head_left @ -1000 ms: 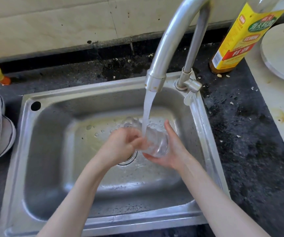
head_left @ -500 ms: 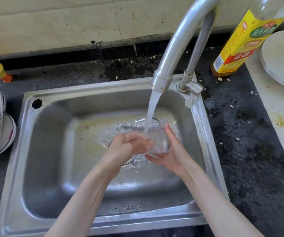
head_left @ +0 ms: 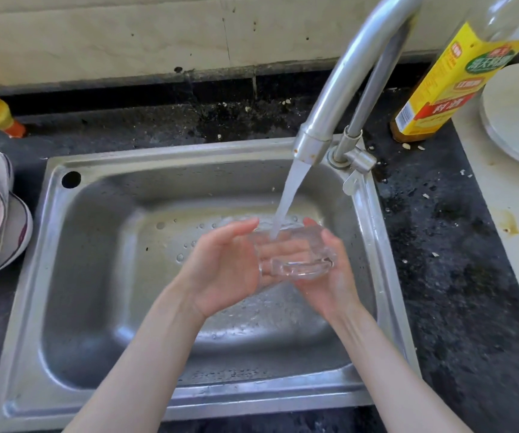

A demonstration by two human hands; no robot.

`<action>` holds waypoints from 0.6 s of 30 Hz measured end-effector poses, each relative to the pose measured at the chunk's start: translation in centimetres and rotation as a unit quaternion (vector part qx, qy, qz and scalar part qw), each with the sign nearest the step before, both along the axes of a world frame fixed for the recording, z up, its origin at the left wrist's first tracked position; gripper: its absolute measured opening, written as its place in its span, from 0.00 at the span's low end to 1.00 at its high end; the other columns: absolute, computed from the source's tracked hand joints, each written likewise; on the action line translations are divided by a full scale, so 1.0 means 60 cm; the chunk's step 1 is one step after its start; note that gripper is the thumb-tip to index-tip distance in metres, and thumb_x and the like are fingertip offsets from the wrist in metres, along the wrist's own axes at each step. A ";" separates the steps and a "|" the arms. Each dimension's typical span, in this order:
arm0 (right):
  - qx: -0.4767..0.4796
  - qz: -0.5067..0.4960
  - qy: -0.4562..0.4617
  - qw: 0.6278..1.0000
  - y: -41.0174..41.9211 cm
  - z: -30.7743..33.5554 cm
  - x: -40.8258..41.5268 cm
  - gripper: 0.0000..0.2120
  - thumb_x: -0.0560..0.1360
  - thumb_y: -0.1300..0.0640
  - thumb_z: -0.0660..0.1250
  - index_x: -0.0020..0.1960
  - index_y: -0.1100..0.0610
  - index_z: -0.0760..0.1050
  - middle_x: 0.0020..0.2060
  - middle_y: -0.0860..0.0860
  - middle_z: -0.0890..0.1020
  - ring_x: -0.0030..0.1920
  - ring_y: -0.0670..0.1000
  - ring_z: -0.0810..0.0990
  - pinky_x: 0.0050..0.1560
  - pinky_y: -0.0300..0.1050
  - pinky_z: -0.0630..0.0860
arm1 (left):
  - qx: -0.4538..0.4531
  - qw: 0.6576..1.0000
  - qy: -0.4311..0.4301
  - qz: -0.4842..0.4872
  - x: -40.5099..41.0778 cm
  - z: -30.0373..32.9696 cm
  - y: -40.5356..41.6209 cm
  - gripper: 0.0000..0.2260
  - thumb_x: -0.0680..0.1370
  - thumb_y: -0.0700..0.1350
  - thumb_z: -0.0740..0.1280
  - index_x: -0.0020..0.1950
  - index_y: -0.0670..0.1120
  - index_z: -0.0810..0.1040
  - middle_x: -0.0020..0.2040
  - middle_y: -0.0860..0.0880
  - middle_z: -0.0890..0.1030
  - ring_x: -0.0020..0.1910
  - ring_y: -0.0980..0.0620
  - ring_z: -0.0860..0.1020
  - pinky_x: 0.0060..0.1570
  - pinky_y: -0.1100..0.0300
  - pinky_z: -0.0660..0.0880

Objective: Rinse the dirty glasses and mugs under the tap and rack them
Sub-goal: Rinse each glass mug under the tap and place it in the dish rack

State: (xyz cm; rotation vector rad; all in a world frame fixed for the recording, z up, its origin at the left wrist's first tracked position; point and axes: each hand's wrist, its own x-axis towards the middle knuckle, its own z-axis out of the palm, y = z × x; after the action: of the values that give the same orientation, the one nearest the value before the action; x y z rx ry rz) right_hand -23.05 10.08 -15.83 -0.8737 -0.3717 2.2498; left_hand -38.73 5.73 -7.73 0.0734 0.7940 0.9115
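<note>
Over the sink [head_left: 48, 245], mid-rinse: left hand [head_left: 223, 270] cupped against the glass [head_left: 295, 257], fingers loosely curved round its side (palm up now, no longer knuckles-up as a moment ago). Glass tilted under the tap [head_left: 339, 98], water striking inside. Right hand [head_left: 330, 276] cradling it from beneath. Next, probably: tip out, shake off, find the rack — none in view.

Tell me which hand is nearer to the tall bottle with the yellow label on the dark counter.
Right. The right hand cups the clear glass on the side towards the yellow-labelled bottle; the left hand holds the glass's far side, further from the bottle.
</note>
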 end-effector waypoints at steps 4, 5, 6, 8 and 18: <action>0.032 -0.004 -0.029 0.999 0.016 0.020 0.004 0.27 0.58 0.51 0.76 0.56 0.51 0.76 0.48 0.53 0.81 0.47 0.53 0.80 0.48 0.49 0.75 | -0.033 0.978 0.208 0.000 0.019 -0.011 0.006 0.15 0.80 0.48 0.56 0.56 0.42 0.78 0.52 0.44 0.83 0.51 0.49 0.81 0.55 0.54 0.73; 0.038 -0.006 -0.058 0.998 0.019 0.024 0.006 0.25 0.60 0.53 0.73 0.57 0.50 0.76 0.50 0.52 0.79 0.49 0.53 0.78 0.48 0.47 0.75 | -0.030 0.973 0.229 -0.001 0.021 -0.011 0.005 0.14 0.80 0.47 0.55 0.52 0.44 0.79 0.49 0.46 0.84 0.47 0.51 0.83 0.49 0.57 0.74; 0.044 -0.002 -0.086 0.995 0.019 0.027 0.009 0.23 0.63 0.53 0.70 0.58 0.49 0.76 0.54 0.51 0.78 0.52 0.53 0.77 0.48 0.46 0.75 | -0.028 0.971 0.239 -0.001 0.021 -0.014 0.003 0.14 0.81 0.47 0.55 0.50 0.44 0.79 0.47 0.47 0.85 0.44 0.52 0.83 0.44 0.58 0.73; 0.075 0.019 -0.140 0.987 0.013 0.037 0.015 0.23 0.66 0.50 0.68 0.61 0.45 0.76 0.60 0.51 0.75 0.57 0.52 0.75 0.50 0.45 0.74 | -0.037 0.970 0.239 0.009 0.018 -0.018 -0.002 0.14 0.80 0.47 0.56 0.46 0.44 0.80 0.42 0.47 0.85 0.40 0.53 0.83 0.39 0.59 0.71; 0.071 0.004 -0.283 0.956 0.007 0.049 0.017 0.38 0.61 0.39 0.75 0.63 0.58 0.72 0.57 0.60 0.78 0.55 0.63 0.78 0.53 0.56 0.75 | -0.025 0.955 0.293 0.048 0.043 -0.014 0.000 0.14 0.80 0.49 0.58 0.45 0.45 0.81 0.39 0.49 0.85 0.39 0.53 0.82 0.49 0.56 0.73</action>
State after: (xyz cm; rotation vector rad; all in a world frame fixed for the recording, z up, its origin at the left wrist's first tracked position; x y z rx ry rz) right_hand -22.01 10.52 -12.91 -1.4328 -0.7836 1.9133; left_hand -36.15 5.76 -8.59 0.2717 1.3803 0.9737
